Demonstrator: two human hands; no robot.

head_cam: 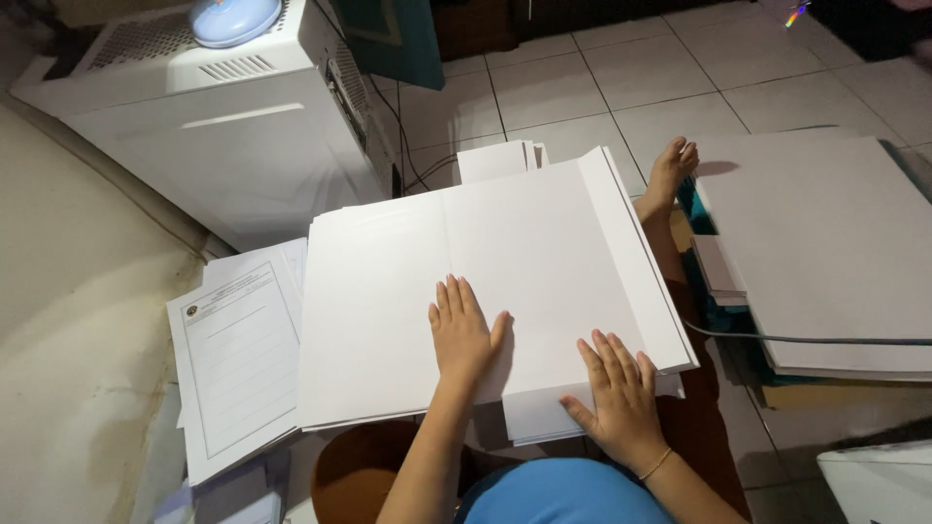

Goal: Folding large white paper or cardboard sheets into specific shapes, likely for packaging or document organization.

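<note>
A broad stack of large white sheets (505,243) lies across my lap, tilted a little to the right, with a faint fold line down its middle. My left hand (463,328) rests flat on the top sheet near the front edge, fingers spread. My right hand (615,388) lies flat at the stack's front right corner, partly on a smaller white pile (536,412) that pokes out underneath. A thin bracelet sits on my right wrist. Neither hand grips anything.
A printed form sheet (233,364) lies on other papers to the left. A white machine (223,107) with a pale blue dome on top stands at the back left. Another stack of white boards (825,243) lies right, a grey cable (806,339) across it. My bare foot (670,170) reaches onto tiled floor.
</note>
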